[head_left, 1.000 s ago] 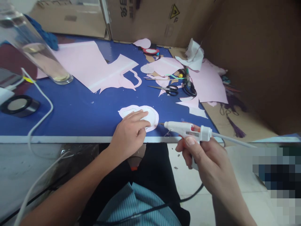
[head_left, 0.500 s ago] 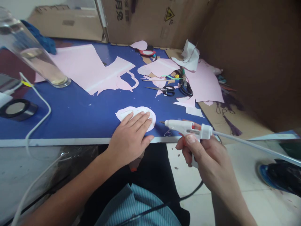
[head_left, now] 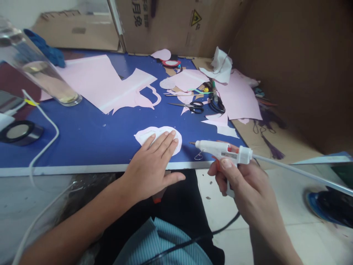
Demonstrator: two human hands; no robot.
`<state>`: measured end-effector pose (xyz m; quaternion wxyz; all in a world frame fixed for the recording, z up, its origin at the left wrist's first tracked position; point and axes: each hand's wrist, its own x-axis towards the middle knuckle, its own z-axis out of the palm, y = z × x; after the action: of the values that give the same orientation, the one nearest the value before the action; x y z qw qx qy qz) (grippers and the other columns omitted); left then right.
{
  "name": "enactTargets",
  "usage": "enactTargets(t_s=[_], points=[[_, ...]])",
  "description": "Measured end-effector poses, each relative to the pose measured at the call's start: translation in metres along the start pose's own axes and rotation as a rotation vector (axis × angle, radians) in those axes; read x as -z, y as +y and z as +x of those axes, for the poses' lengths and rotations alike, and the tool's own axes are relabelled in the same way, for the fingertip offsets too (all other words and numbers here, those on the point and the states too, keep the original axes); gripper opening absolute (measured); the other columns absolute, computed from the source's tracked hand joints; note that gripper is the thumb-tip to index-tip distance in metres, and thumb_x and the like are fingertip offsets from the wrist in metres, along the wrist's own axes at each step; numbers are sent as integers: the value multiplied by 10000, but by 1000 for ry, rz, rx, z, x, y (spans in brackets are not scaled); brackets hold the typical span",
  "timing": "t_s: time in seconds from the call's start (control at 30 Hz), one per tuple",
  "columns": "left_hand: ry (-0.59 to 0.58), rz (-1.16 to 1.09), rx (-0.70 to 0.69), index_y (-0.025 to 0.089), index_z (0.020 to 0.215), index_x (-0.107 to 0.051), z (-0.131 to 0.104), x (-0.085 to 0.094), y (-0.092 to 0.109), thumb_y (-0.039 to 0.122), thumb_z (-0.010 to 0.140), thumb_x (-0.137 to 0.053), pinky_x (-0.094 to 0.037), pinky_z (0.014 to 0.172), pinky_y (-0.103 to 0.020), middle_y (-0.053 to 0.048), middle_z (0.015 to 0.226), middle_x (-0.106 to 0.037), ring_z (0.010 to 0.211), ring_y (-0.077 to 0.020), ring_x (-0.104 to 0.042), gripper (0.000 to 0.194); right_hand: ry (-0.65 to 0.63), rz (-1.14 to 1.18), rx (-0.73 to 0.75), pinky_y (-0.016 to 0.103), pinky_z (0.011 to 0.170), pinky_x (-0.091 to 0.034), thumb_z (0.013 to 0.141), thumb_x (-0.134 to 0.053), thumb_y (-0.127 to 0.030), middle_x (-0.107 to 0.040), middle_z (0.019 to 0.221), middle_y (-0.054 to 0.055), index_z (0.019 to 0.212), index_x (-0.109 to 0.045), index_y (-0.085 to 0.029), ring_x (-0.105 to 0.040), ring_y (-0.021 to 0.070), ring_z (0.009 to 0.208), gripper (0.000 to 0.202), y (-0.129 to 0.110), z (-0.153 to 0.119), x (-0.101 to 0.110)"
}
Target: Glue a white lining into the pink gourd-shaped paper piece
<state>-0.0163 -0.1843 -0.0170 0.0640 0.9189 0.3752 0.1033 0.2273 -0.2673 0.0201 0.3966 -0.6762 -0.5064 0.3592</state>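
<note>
Our left hand (head_left: 154, 163) lies flat on the pink-bordered white cutout (head_left: 145, 135), fingers straight and nearly together, thumb spread wide; it rests on the piece without a grip; the cutout sits on the blue tabletop (head_left: 91, 143); our right hand (head_left: 246, 182) is right of the cutout, fingers curled snugly round the hot glue gun (head_left: 227, 151); nozzle (head_left: 193, 143) points at the cutout, apart from it; black-handled scissors (head_left: 193, 107) lie beyond the cutout, rightward; tape roll (head_left: 34, 134) well left of it.
</note>
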Motion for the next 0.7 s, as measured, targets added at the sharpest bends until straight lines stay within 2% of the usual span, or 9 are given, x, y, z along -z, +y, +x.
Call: enactTargets(t_s=[0.17,0.3,0.47,0.6,0.7], points=[[-7,-14,0,129,1710,-421,12,-4,-1,761,1057,-506,-191,1401,-536,-175,1821,-321,1709,-339,-284,912,-14,-6,21,331,618,-459,1069,-577,-687,-605,587,22,849,-753,-241,-575,200,634,528,9,4,7],[-39,-33,20,138,1704,-434,13,-6,0,776,1062,-474,-182,1406,-508,-150,1825,-323,1714,-310,-274,906,33,-10,34,333,577,-446,1057,-602,-676,-623,608,42,830,-755,-237,-584,210,629,518,12,5,8],[23,-7,83,132,1704,-431,11,-6,6,776,1058,-485,-184,1404,-517,-173,1832,-293,1719,-321,-259,913,106,11,13,343,539,-391,1061,-616,-635,-605,614,41,842,-756,-240,-532,203,587,472,3,0,2],[8,-46,62,153,1701,-435,7,-5,6,756,1079,-460,-205,1404,-500,-144,1814,-357,1710,-295,-290,867,114,13,13,336,518,-373,1055,-626,-628,-601,626,43,829,-752,-249,-531,205,587,459,-4,-2,1],[81,-57,64,155,1681,-466,-2,-1,2,722,1097,-452,-235,1398,-498,-158,1803,-379,1693,-308,-333,814,137,11,37,332,515,-365,1049,-636,-627,-605,649,43,833,-750,-253,-536,206,600,446,-4,-1,1]])
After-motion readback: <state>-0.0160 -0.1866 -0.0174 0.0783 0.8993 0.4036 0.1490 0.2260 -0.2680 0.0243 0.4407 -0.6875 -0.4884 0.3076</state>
